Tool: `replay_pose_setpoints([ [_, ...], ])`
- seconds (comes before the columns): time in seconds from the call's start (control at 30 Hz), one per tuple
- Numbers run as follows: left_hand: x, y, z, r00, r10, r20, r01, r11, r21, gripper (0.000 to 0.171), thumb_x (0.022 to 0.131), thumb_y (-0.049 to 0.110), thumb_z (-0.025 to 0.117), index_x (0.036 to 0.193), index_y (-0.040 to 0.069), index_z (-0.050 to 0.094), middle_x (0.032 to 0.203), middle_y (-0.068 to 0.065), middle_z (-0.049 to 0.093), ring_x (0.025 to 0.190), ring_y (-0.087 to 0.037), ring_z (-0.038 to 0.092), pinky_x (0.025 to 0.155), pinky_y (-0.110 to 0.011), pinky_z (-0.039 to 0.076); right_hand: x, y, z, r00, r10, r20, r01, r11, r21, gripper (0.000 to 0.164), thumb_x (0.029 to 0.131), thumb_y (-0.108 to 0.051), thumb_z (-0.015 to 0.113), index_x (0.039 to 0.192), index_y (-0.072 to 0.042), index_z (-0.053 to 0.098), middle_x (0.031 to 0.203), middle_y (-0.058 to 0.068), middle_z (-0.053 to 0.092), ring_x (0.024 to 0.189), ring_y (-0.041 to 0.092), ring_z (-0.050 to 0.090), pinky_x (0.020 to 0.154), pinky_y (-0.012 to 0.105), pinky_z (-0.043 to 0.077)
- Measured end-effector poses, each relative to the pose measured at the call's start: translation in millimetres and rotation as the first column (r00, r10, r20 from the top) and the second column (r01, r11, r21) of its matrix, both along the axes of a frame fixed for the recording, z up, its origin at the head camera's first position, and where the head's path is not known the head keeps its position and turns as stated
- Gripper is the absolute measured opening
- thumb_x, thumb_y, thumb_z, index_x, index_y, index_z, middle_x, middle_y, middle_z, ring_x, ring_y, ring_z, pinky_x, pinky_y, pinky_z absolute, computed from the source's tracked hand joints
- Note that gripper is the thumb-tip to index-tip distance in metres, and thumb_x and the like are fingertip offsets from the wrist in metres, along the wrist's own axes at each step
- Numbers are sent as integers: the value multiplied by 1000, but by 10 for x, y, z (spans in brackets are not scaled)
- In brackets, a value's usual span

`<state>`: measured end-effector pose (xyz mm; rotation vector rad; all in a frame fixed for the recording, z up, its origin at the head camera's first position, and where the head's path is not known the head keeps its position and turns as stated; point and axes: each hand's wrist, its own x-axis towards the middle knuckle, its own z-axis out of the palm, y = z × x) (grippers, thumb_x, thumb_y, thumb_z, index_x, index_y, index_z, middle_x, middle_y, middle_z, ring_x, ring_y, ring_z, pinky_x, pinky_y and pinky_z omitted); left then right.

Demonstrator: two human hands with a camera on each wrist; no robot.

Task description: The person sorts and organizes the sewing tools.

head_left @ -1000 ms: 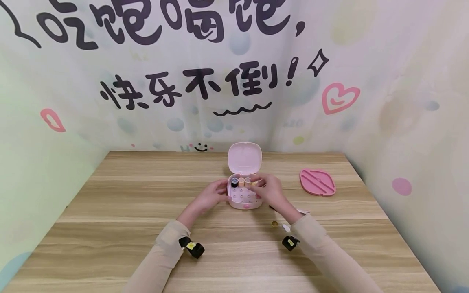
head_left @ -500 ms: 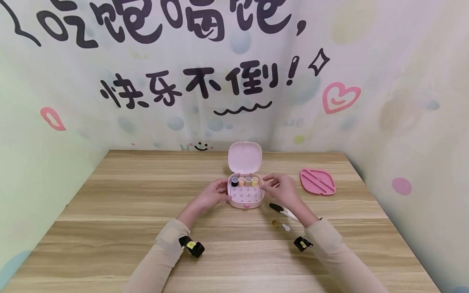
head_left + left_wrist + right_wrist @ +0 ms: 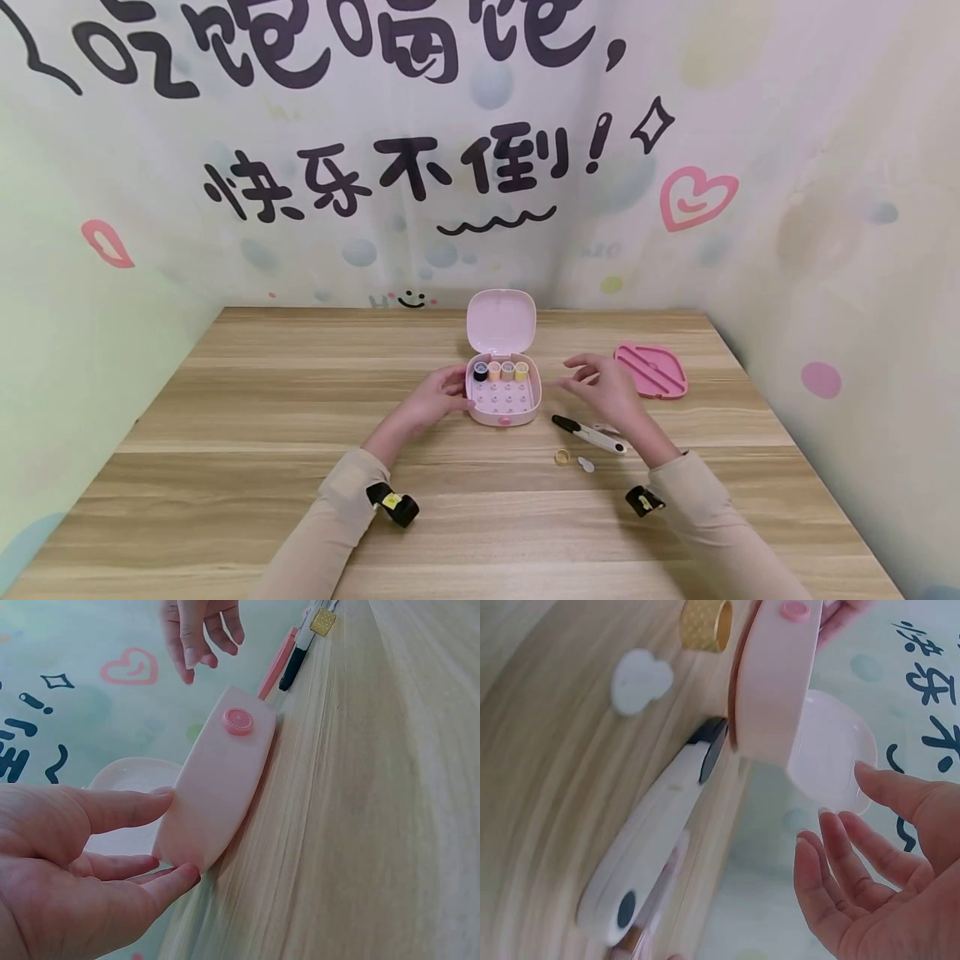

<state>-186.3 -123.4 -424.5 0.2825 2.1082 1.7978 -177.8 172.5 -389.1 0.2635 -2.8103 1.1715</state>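
The pink sewing box [image 3: 504,417] stands on the table with its lid [image 3: 501,323] raised. Inside, a row of thread spools, black [image 3: 481,372], peach, greyish and yellow [image 3: 521,372], lines the back, with bare pegs in front. My left hand [image 3: 431,402] holds the box's left side, thumb and fingertips at its corner in the left wrist view. To the right of the box, my right hand [image 3: 603,390] is raised above the table with loosely bent fingers and nothing between them. White thread snips [image 3: 592,435] with a black tip lie below it.
A gold thimble [image 3: 562,457] and a small white cloud-shaped piece [image 3: 586,464] lie in front of the snips. The dark pink insert tray [image 3: 660,379] with slots lies at the right. A printed curtain [image 3: 337,250] hangs behind the table.
My right hand has moved right, from over the spools to beside the box, uncovering the yellow spool and the snips. The left hand stays at the box's side.
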Motion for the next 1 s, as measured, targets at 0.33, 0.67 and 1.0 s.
replay_pose_setpoints([
  [0.33, 1, 2, 5, 1000, 7, 3, -7, 1000, -8, 70, 93, -15, 63, 157, -15, 33, 161, -36, 37, 150, -49, 39, 122, -52, 43, 8, 220, -7, 999, -20, -39, 21, 999, 32, 36, 94, -15, 81, 121, 6, 73, 99, 21, 77, 88, 37, 73, 80, 51, 65],
  [0.67, -15, -5, -14, 1000, 1, -1, -1, 1000, -5, 70, 94, -14, 63, 157, -15, 33, 161, -36, 37, 150, -49, 39, 122, -52, 43, -19, 453, -58, 995, -27, -91, 31, 999, 36, 32, 94, -10, 80, 119, 8, 72, 99, 25, 77, 90, 40, 73, 82, 53, 64],
  [1.0, -11, -11, -8, 1000, -3, -7, 3, 1000, -22, 69, 95, -13, 64, 157, -14, 34, 161, -35, 37, 151, -48, 39, 122, -52, 42, -38, 680, -51, 994, -5, -112, 5, 1000, 4, 33, 92, -4, 81, 119, 13, 71, 107, 31, 75, 91, 39, 74, 75, 27, 61],
])
